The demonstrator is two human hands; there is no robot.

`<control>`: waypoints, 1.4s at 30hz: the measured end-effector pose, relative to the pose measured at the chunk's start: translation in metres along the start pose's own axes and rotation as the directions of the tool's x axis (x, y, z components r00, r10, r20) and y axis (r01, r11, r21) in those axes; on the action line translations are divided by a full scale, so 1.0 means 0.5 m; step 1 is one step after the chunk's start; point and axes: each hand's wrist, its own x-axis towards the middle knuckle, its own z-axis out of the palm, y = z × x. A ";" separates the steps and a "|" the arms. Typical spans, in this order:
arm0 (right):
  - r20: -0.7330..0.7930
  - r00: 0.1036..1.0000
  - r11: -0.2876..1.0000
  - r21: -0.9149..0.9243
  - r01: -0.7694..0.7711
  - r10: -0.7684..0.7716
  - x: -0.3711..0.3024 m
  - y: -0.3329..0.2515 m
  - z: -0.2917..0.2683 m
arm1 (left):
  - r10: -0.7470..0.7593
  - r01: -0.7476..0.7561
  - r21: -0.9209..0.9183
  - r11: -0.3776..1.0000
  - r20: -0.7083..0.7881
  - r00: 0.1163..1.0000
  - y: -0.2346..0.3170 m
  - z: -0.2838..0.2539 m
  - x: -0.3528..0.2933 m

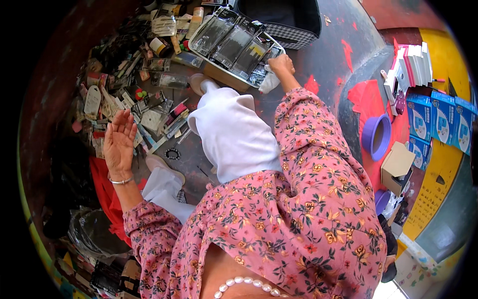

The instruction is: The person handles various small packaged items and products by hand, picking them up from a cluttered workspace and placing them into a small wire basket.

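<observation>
My right hand (282,65) is closed round a crumpled white cloth (269,82), which hangs at the right edge of a white-rimmed tray (274,42). Inside the tray lie dark packs (233,45) with clear fronts, and smaller packets fill its right end. Palm up, my left hand (119,142) is raised with its fingers stretched out and nothing in it. Beneath and beyond that hand spreads a heap of small things, among them a white oval piece (93,100) and a clear bottle (170,80). A dark beaded bracelet (173,153) lies to its right.
A black box with a checked side (291,35) stands beyond the tray. To the right are a purple basin (377,137), a cardboard box (398,168), blue boxes (419,117) and stacked white boxes (416,65). Red cloth (107,199) and a dark plastic bag (94,231) lie at the left.
</observation>
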 end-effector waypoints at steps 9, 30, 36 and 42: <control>0.053 0.844 0.824 -0.191 0.534 -0.534 -0.152 0.066 -0.028 | 0.014 -0.012 0.055 0.998 -0.032 0.999 0.007 0.005 -0.011; 0.171 0.895 0.749 -0.497 0.439 -0.411 -0.121 -0.001 0.084 | 0.137 -0.104 0.127 0.986 -0.282 0.950 0.032 -0.050 -0.040; 0.093 0.885 0.828 -0.320 0.460 -0.456 -0.110 0.044 0.044 | 0.259 -0.287 0.001 0.958 -0.433 0.864 0.065 -0.098 -0.047; 0.010 0.790 0.789 0.057 0.611 -0.613 -0.087 -0.016 -0.067 | 0.299 -0.412 -0.067 0.909 -0.585 0.754 0.065 -0.131 -0.034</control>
